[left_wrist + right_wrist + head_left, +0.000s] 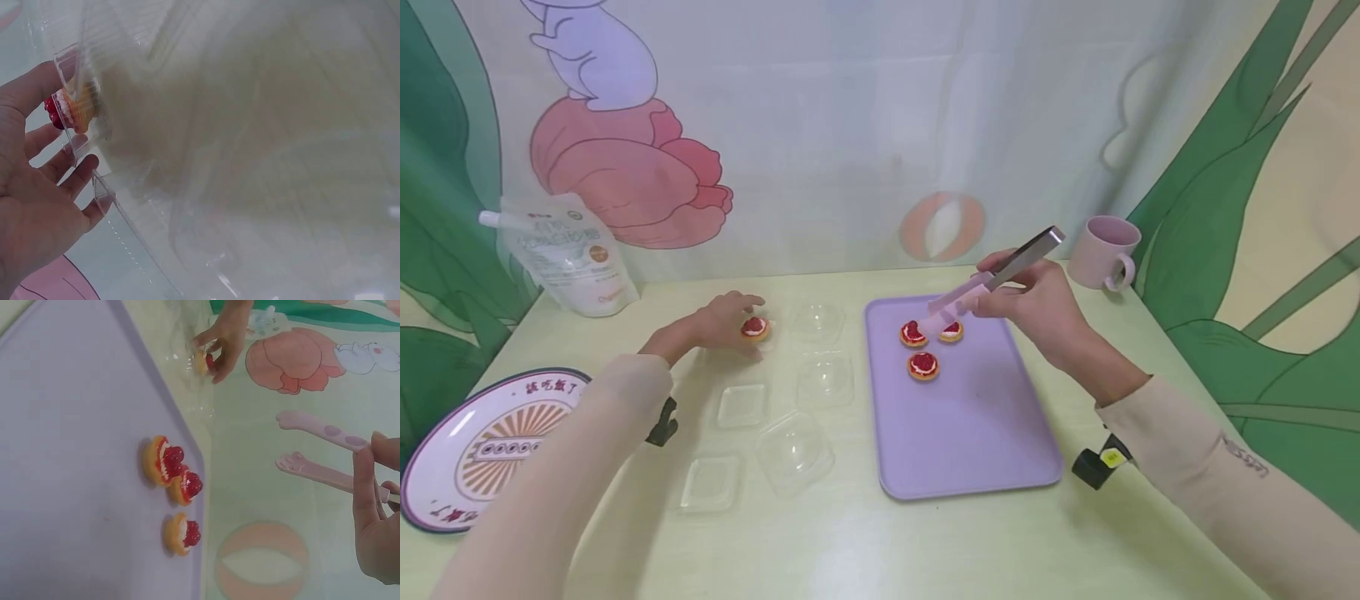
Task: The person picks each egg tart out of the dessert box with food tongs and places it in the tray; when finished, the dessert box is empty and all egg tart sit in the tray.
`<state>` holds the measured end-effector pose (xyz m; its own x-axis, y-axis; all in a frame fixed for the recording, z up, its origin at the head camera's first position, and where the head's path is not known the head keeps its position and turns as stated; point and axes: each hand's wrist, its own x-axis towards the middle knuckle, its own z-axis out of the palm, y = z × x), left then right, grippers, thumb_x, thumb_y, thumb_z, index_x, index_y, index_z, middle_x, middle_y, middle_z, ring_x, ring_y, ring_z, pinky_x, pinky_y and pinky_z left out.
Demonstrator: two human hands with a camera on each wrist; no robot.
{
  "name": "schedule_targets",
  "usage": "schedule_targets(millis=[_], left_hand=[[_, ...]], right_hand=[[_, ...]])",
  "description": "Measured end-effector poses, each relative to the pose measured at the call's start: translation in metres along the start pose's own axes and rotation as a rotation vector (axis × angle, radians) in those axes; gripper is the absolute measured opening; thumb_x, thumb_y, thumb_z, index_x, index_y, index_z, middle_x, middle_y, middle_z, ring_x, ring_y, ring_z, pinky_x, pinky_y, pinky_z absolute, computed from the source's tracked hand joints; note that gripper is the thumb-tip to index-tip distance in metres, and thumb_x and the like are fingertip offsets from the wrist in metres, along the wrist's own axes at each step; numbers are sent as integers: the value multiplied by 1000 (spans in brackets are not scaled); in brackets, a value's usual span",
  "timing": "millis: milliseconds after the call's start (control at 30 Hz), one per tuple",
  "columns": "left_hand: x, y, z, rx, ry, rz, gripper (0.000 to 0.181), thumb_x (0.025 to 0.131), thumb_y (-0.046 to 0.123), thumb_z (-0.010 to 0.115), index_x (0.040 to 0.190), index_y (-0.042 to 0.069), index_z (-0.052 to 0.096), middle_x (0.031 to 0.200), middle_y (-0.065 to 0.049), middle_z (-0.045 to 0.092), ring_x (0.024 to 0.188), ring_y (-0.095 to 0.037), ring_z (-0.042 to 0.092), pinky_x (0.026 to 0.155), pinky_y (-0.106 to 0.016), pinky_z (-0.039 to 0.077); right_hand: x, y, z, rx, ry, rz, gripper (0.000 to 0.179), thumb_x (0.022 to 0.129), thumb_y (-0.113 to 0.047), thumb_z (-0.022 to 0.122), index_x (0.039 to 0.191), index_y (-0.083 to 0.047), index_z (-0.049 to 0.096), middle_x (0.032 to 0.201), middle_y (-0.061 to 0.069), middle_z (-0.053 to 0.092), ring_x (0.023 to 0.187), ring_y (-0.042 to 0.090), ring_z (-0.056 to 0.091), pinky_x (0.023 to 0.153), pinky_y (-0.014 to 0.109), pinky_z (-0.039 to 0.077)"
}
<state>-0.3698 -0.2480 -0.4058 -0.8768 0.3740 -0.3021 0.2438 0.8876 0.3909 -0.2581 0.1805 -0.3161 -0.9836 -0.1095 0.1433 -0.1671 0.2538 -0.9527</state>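
With thumb and fingers spread around its sides, my left hand (724, 325) holds a small clear plastic box (80, 140) on the table. A mini fruit tart (756, 327) with red topping sits inside it, against the fingers in the left wrist view. My right hand (1033, 296) grips metal tongs (1026, 257) with pink paw-shaped tips (294, 464). The two arms of the tongs stand apart with nothing between them. In the head view their tips overlap the far end of the purple tray (970, 442), near three tarts (923, 366).
Clear plastic boxes (825, 379) and flat clear lids (710, 483) lie between the left arm and the tray. A patterned plate (542, 387) lies partly under the left sleeve. A spouted pouch (576, 258) stands back left, a pink mug (1101, 250) back right.
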Motion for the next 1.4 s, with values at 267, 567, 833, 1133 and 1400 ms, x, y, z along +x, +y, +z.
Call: schedule_targets(millis=[267, 567, 833, 1133, 1400], left_hand=[[-7, 2, -2, -104, 76, 8, 76, 84, 13, 77, 145, -7, 36, 141, -31, 39, 128, -46, 44, 110, -57, 40], [-18, 9, -14, -224, 167, 102, 72, 83, 8, 76, 138, -11, 34, 138, -33, 40, 129, -48, 44, 108, -58, 39], [-40, 43, -21, -284, 151, 130, 70, 83, 9, 75, 139, -2, 35, 136, -26, 48, 127, -42, 49, 104, -55, 45], [-67, 93, 1, -258, 145, 293, 72, 76, 5, 80, 137, 0, 41, 128, -21, 53, 116, -36, 55, 95, -46, 50], [-88, 134, 19, -244, 157, 404, 72, 70, 3, 78, 134, 1, 45, 124, -19, 53, 105, -31, 54, 89, -40, 49]], right_hand=[[0, -17, 6, 71, -18, -51, 30, 85, -2, 75, 112, -1, 63, 101, 6, 63, 77, 13, 75, 82, 25, 58], [0, -35, 12, 158, -36, -105, 27, 85, 1, 75, 109, -7, 66, 102, 6, 64, 79, 14, 75, 81, 26, 59], [-4, -55, 24, 187, -72, -122, 28, 84, 2, 75, 109, -9, 67, 111, 8, 61, 83, 17, 75, 81, 27, 59], [-15, -63, 40, 191, -128, -134, 32, 80, 7, 75, 108, -7, 68, 116, 7, 60, 87, 15, 72, 80, 26, 59], [-26, -62, 57, 94, -223, -171, 38, 79, 5, 78, 114, 3, 63, 116, 11, 65, 92, 19, 72, 77, 32, 61]])
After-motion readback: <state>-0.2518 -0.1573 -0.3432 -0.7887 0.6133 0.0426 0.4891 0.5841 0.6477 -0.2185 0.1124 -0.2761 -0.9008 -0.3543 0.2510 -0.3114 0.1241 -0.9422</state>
